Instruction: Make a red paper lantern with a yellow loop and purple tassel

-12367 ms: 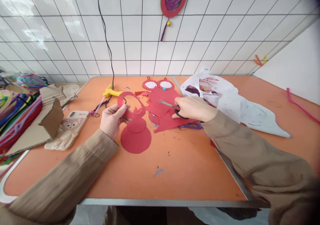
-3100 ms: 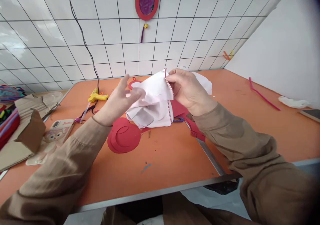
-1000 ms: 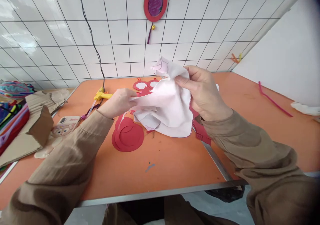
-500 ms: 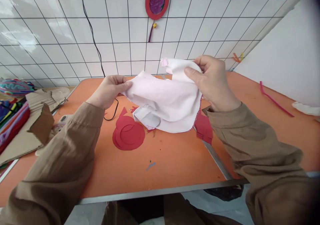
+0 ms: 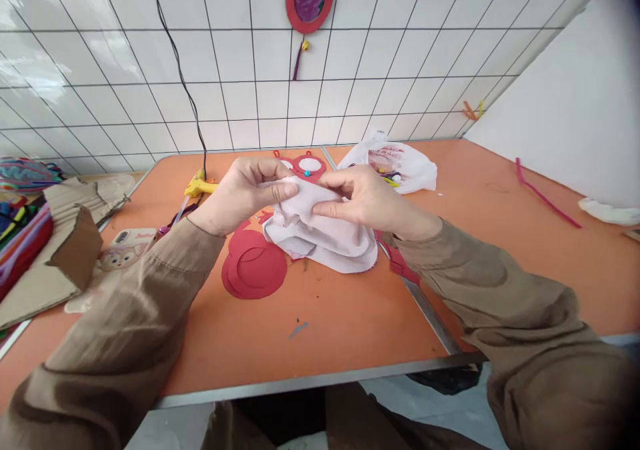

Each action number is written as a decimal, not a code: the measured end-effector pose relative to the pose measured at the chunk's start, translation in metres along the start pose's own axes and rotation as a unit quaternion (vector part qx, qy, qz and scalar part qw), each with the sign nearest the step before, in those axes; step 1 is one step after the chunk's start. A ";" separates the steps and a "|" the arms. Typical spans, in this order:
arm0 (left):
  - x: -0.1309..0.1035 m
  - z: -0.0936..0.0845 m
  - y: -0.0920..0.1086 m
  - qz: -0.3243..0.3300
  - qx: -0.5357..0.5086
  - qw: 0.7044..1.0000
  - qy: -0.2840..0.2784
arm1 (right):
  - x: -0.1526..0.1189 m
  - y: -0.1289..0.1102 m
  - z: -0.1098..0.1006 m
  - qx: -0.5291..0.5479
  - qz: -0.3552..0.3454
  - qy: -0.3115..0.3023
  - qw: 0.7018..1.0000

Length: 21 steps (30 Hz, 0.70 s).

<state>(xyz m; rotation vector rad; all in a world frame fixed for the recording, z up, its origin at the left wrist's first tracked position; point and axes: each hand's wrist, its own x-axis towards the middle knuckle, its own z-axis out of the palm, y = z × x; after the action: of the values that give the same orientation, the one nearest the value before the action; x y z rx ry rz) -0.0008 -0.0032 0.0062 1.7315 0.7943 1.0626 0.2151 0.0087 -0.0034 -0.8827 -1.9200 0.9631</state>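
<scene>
Left hand [image 5: 255, 193] and right hand [image 5: 367, 203] both pinch the white cloth [image 5: 333, 240], its underside seemingly on the table [image 5: 350, 330]. Red discs [image 5: 255, 270] lie near left.

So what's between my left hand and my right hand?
In the head view, white cloth lies between them, held by the left hand and the right hand, its folds showing below.

White cloth [image 5: 345, 249]: matt, softly creased fabric, stitched along one edge.
Red discs [image 5: 257, 273]: smooth, matt sheet; paper or felt, hard to tell from here.
Tabletop [image 5: 350, 330]: smooth orange surface with a faint sheen.
Table edging [image 5: 280, 387]: dull grey metal.
Wall tiles [image 5: 275, 57]: glossy white, catching the light.
Carrier bag [image 5: 423, 169]: thin, crinkled plastic.
Cardboard [image 5: 77, 253]: brown, matt, rough-edged.
</scene>
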 end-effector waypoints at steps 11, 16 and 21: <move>0.007 -0.006 -0.011 -0.056 -0.076 0.994 0.055 | 0.004 -0.001 -0.011 0.119 0.061 -0.006 0.991; 0.009 -0.009 -0.014 -0.055 -0.137 0.983 0.110 | 0.006 0.004 -0.010 0.152 0.082 -0.065 0.983; 0.007 -0.006 -0.013 -0.052 -0.115 0.990 0.056 | 0.006 0.004 -0.009 0.165 0.068 -0.032 0.983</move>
<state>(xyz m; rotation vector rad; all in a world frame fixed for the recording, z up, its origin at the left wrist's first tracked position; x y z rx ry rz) -0.0039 0.0100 -0.0024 1.4328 0.7896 1.1413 0.2215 0.0181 -0.0014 -0.8023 -1.7010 1.3595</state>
